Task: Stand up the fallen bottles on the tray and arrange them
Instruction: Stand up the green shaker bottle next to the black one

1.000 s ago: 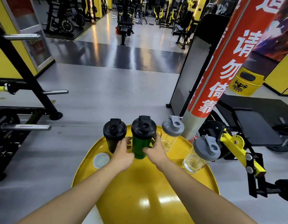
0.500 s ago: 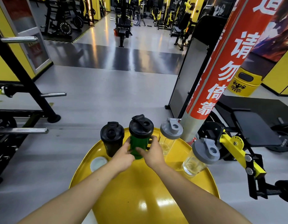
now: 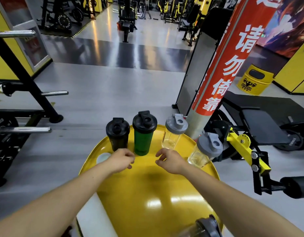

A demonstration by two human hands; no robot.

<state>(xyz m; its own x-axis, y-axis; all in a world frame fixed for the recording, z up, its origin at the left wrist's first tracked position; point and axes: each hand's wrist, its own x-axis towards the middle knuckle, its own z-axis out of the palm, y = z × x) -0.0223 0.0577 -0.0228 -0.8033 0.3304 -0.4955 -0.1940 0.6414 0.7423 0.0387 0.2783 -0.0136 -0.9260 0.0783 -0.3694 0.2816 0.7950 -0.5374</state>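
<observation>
Both hands hover loosely curled over the yellow tray, holding nothing. The left hand is just in front of the black bottle; the right hand is near the clear bottle. The green bottle stands upright between them, just beyond the fingertips. The red pillar reads 请勿倚靠. The bottle labels are too small to make out.

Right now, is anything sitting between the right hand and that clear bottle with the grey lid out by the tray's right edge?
Nothing visible does. The right hand is empty, just left of the clear grey-lidded bottle at the right edge, with only bare yellow tray between them. The green bottle stands off to the left, out of that path.
</observation>
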